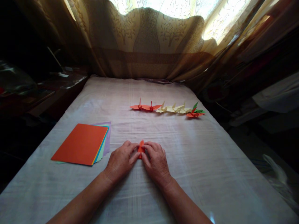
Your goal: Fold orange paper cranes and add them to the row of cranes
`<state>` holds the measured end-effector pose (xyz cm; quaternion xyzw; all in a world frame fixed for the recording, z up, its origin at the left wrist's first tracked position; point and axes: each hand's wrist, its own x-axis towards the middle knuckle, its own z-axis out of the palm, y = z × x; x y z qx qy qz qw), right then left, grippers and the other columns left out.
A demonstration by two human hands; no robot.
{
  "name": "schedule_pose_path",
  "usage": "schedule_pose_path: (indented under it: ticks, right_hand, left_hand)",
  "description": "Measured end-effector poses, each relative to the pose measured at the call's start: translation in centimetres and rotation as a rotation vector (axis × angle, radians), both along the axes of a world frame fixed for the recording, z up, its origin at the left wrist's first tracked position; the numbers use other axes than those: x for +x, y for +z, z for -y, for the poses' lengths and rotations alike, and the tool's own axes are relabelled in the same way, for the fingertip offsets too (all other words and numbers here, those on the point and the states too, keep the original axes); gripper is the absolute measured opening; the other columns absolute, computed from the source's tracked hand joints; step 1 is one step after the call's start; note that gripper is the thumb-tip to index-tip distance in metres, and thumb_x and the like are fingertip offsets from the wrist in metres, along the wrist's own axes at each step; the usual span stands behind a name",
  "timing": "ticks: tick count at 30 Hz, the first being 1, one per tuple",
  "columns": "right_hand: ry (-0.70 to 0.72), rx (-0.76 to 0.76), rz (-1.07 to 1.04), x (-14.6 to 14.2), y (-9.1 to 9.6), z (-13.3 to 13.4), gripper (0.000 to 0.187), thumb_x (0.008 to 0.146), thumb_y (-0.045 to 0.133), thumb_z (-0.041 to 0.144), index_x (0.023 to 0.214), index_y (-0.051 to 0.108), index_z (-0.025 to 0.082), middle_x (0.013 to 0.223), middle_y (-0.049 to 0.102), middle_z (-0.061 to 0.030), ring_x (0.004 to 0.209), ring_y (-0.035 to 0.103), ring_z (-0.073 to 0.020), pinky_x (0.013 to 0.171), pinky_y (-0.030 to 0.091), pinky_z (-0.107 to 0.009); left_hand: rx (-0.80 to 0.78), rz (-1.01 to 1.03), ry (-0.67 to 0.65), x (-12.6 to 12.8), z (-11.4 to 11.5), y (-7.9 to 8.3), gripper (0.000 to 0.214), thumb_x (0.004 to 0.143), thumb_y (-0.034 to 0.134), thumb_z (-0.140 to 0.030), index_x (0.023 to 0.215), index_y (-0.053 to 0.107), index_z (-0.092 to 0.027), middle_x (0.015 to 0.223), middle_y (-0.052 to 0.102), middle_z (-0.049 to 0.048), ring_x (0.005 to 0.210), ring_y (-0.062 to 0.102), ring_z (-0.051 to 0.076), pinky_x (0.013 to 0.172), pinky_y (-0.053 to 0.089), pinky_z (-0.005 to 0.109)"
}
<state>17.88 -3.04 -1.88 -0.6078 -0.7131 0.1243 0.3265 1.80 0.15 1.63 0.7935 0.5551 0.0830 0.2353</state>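
Observation:
A small folded piece of orange paper [141, 149] lies on the pale cloth, narrow and pointed at its far end. My left hand [122, 158] grips its left side with thumb and fingertips. On the opposite side, my right hand [156, 160] pinches the same paper, the thumb close to its near end. Fingers hide both edges of the fold. To the left of my hands sits a stack of square coloured paper [80, 144], orange on top, with yellow, blue, green and lilac sheets fanned out at its right edge.
Beyond my hands, a row of folded paper cranes stands on the cloth: orange cranes [151, 108], cream cranes [173, 108], a green crane [199, 110] and another orange crane [195, 115]. A patterned curtain [147, 37] hangs behind the cloth-covered surface [112, 96]. Dark clutter flanks both sides.

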Motion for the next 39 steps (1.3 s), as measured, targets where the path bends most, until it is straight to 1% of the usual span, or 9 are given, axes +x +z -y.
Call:
schedule_pose_path:
  ticks: [4, 11, 16, 22, 26, 30, 33, 36, 39]
  right_hand:
    - [0.003, 0.02, 0.012, 0.0, -0.1, 0.1, 0.022, 0.088, 0.058, 0.021, 0.108, 0.065, 0.023, 0.115, 0.065, -0.0062, 0.106, 0.055, -0.0221, 0.091, 0.04, -0.037]
    - [0.033, 0.094, 0.165, -0.1, -0.2, 0.3, 0.03, 0.089, 0.055, 0.019, 0.117, 0.064, 0.021, 0.116, 0.065, -0.0071, 0.105, 0.055, -0.0219, 0.086, 0.041, -0.035]
    - [0.01, 0.169, 0.293, -0.3, -0.5, 0.5, 0.027, 0.091, 0.053, 0.021, 0.115, 0.065, 0.02, 0.119, 0.065, -0.0087, 0.103, 0.054, -0.023, 0.083, 0.04, -0.036]
    - [0.005, 0.219, 0.307, -0.1, -0.5, 0.5, 0.023, 0.092, 0.053, 0.023, 0.109, 0.067, 0.02, 0.117, 0.067, -0.0075, 0.1, 0.055, -0.0221, 0.082, 0.039, -0.035]
    - [0.028, 0.206, 0.281, 0.0, -0.4, 0.4, 0.024, 0.091, 0.055, 0.021, 0.113, 0.066, 0.02, 0.118, 0.068, -0.005, 0.101, 0.054, -0.022, 0.084, 0.038, -0.035]
    - [0.028, 0.186, 0.27, 0.0, -0.4, 0.4, 0.025, 0.09, 0.057, 0.022, 0.114, 0.066, 0.021, 0.119, 0.067, -0.0041, 0.103, 0.054, -0.0224, 0.085, 0.037, -0.036]
    - [0.028, 0.165, 0.255, 0.1, -0.3, 0.5, 0.025, 0.091, 0.056, 0.022, 0.114, 0.066, 0.023, 0.12, 0.067, -0.0041, 0.104, 0.054, -0.0221, 0.084, 0.037, -0.035]
    - [0.036, 0.097, 0.228, 0.3, 0.0, 0.6, 0.025, 0.092, 0.057, 0.025, 0.116, 0.065, 0.025, 0.122, 0.066, -0.0036, 0.107, 0.053, -0.022, 0.086, 0.037, -0.035]
    - [0.035, 0.017, 0.189, 0.5, 0.4, 0.7, 0.028, 0.092, 0.059, 0.027, 0.119, 0.064, 0.027, 0.125, 0.065, -0.003, 0.112, 0.052, -0.0226, 0.09, 0.037, -0.037]
  left_hand:
    - [-0.028, -0.004, -0.047, -0.2, -0.1, 0.0, 0.027, 0.095, 0.051, -0.035, 0.12, 0.062, -0.036, 0.095, 0.058, -0.0004, 0.081, 0.062, 0.015, 0.07, 0.044, 0.023]
    - [-0.003, -0.064, -0.078, -0.2, 0.0, 0.1, 0.03, 0.097, 0.048, -0.036, 0.125, 0.059, -0.035, 0.098, 0.058, 0.0004, 0.081, 0.062, 0.015, 0.07, 0.045, 0.024]
    - [0.019, -0.168, -0.096, 0.2, 0.4, 0.1, 0.031, 0.098, 0.043, -0.036, 0.127, 0.056, -0.034, 0.101, 0.058, 0.0018, 0.084, 0.063, 0.016, 0.067, 0.046, 0.024]
    - [0.064, -0.234, -0.102, 0.3, 0.7, 0.0, 0.031, 0.099, 0.04, -0.037, 0.127, 0.055, -0.033, 0.103, 0.058, 0.0026, 0.088, 0.064, 0.018, 0.067, 0.047, 0.025]
    - [0.08, -0.233, -0.105, 0.4, 0.7, 0.0, 0.029, 0.099, 0.042, -0.035, 0.124, 0.056, -0.031, 0.103, 0.059, 0.0028, 0.087, 0.064, 0.018, 0.066, 0.048, 0.025]
    - [0.114, -0.19, -0.089, 0.3, 0.9, -0.4, 0.033, 0.098, 0.045, -0.033, 0.13, 0.052, -0.031, 0.104, 0.06, 0.0027, 0.089, 0.064, 0.018, 0.066, 0.048, 0.023]
    - [0.147, -0.137, -0.103, 0.0, 1.1, -0.8, 0.029, 0.098, 0.044, -0.035, 0.124, 0.057, -0.033, 0.103, 0.06, 0.0016, 0.087, 0.063, 0.016, 0.067, 0.047, 0.022]
    - [0.137, -0.11, -0.121, -0.4, 1.0, -0.9, 0.025, 0.098, 0.045, -0.037, 0.115, 0.063, -0.034, 0.101, 0.06, 0.0006, 0.085, 0.062, 0.015, 0.065, 0.045, 0.022]
    - [0.099, -0.095, -0.123, -0.5, 0.8, -0.6, 0.023, 0.097, 0.048, -0.038, 0.114, 0.063, -0.034, 0.101, 0.06, -0.0003, 0.084, 0.063, 0.014, 0.065, 0.044, 0.021]
